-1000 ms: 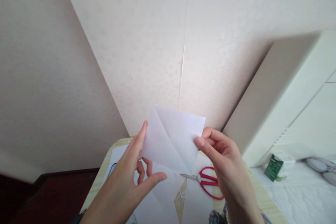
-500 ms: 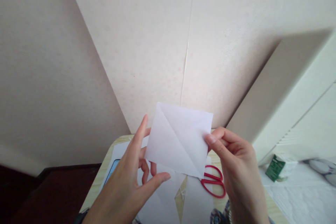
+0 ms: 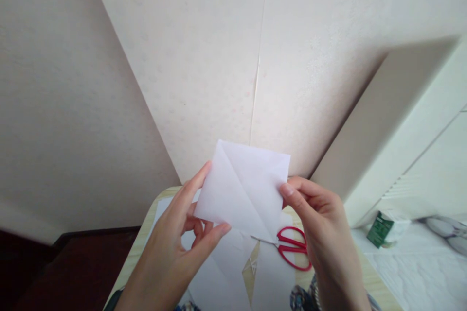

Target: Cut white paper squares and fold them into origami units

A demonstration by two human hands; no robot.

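A square white sheet of paper (image 3: 242, 187) with a diagonal crease is held up, tilted, above the table. My right hand (image 3: 319, 223) pinches its right edge between thumb and fingers. My left hand (image 3: 178, 233) is at its left side, index fingertip against the left edge and thumb at the lower edge; the other fingers curl partly behind the sheet. Below the paper's lower right corner lies a pair of red-handled scissors (image 3: 294, 249), its blades partly in view.
More white paper (image 3: 273, 279) covers much of the pale wooden table (image 3: 146, 231), with small paper scraps (image 3: 253, 266) in a gap. A wall (image 3: 219, 58) stands right behind. To the right are a green and white box (image 3: 380, 230) and a white quilted surface (image 3: 412, 282).
My left hand has closed in on the sheet, its index finger and thumb now meeting the edges. The paper and right hand have shifted slightly left.
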